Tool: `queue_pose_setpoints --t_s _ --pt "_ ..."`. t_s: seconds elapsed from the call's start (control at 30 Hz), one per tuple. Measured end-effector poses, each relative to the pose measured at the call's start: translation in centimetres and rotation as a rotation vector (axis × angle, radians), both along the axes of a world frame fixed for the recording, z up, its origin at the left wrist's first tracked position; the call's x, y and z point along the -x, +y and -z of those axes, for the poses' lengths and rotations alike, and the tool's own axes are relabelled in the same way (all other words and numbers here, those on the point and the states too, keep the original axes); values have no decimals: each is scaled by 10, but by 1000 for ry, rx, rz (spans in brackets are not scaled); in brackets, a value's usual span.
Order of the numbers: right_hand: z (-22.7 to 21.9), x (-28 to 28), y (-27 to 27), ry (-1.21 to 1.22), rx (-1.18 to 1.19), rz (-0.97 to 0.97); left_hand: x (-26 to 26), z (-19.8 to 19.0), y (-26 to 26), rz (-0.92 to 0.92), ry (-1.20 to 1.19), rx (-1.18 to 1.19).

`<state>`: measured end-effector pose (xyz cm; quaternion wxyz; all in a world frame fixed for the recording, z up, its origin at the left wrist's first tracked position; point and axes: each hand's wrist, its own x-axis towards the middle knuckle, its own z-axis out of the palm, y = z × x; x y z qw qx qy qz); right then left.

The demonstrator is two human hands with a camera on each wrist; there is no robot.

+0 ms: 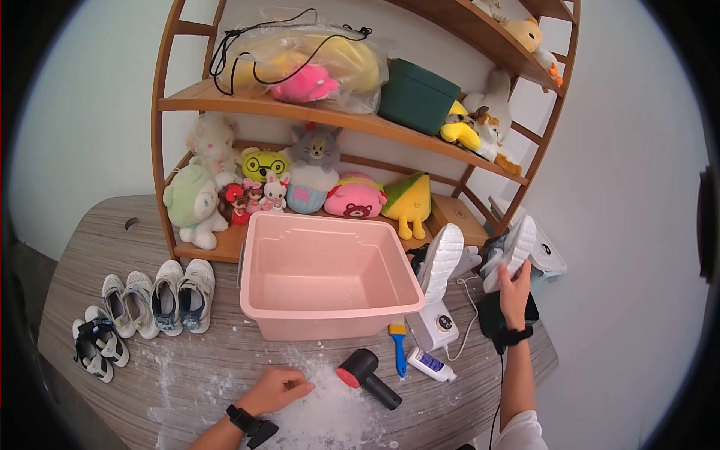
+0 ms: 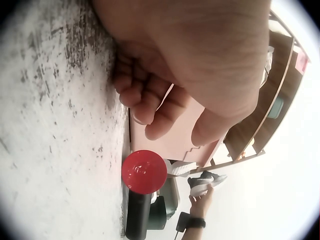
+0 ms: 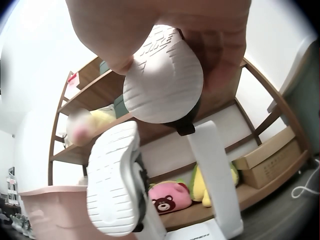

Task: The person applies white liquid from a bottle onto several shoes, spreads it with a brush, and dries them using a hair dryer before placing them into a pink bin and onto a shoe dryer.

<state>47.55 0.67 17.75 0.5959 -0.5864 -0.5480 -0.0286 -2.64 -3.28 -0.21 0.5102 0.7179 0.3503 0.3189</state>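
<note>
My right hand [image 1: 514, 298] grips a grey-and-white sneaker [image 1: 517, 247], its white ribbed sole showing in the right wrist view. Close below that sneaker rises a bare white arm [image 3: 216, 177] of the shoe dryer [image 1: 433, 327], which has a round dial. A matching sneaker [image 1: 442, 259] stands on the dryer's other side, toe up and sole outward. Low over the white powder [image 1: 322, 409] on the table is my left hand [image 1: 277, 390], fingers loosely curled around nothing. To its right lies a black T-shaped tool [image 1: 367, 375] with a red round end.
A pink tub [image 1: 330, 326] stands mid-table before a wooden shelf [image 1: 330, 115] of plush toys. Several small shoes [image 1: 169, 300] line the left. Near the dryer lie a blue-handled brush [image 1: 399, 352], a white bottle [image 1: 431, 364] and a dark green bin [image 1: 491, 319].
</note>
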Motion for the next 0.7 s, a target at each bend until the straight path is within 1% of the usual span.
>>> queue_pose_setpoints --t_s 0.07,0.1,0.17,0.2,0.33,0.4,0.43,0.47,0.5,0.53,0.57,0.6,0.63,0.7 --pt "-3 -10 16 -138 -9 93 -1 -3 -2 -9 -11 -38" --pt "-4 -12 23 -135 -7 94 -1 -3 -2 -8 -8 -37" --pt "-3 -15 35 -186 167 71 -1 -3 -1 -15 1 -16" --pt "-2 -14 39 -230 386 130 0 -4 -2 -17 7 -18" --pt "29 -11 53 -230 412 94 0 -10 -2 -14 9 -45" --pt "55 -9 52 -118 237 94 -1 -9 -2 -15 16 -28" --pt "68 -11 53 -111 243 82 -2 -5 0 -13 21 -84" --pt "81 -17 54 -50 231 86 -1 1 -1 -21 28 -135" --pt "94 -20 57 11 225 74 -2 5 -1 -57 41 -119" --pt "105 -30 61 -24 209 97 -3 8 1 -23 31 -136" --pt "110 -32 65 -57 192 114 -3 11 2 6 24 -154" --pt "115 -34 67 20 210 82 -2 13 3 22 40 -173" --pt "109 -29 63 96 233 52 -1 13 3 39 57 -190" --pt "116 -31 66 124 196 39 -2 4 2 28 46 -177"
